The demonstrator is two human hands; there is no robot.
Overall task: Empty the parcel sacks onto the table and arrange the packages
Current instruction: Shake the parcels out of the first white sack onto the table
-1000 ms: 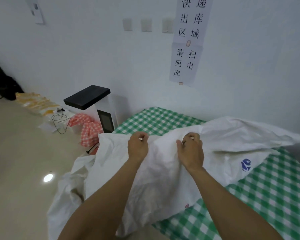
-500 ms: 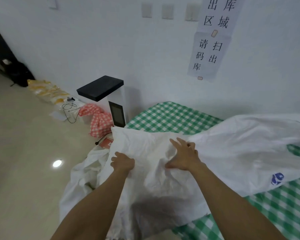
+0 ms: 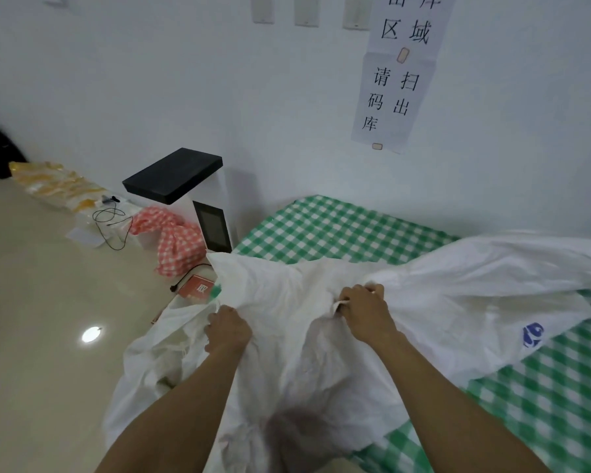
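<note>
The white woven sack (image 3: 458, 302) hides whatever it holds and much of the green-checked worktop (image 3: 338, 230), and it runs off the right edge. The left hand (image 3: 228, 331) has its fingertips buried in the folds. The white paper wall sign (image 3: 400, 80) is cut off at the top.

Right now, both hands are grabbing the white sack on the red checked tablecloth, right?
Almost. The head view shows the tablecloth is green and white checked, not red. The left hand and the right hand do both grip the white sack lying on it.
</note>
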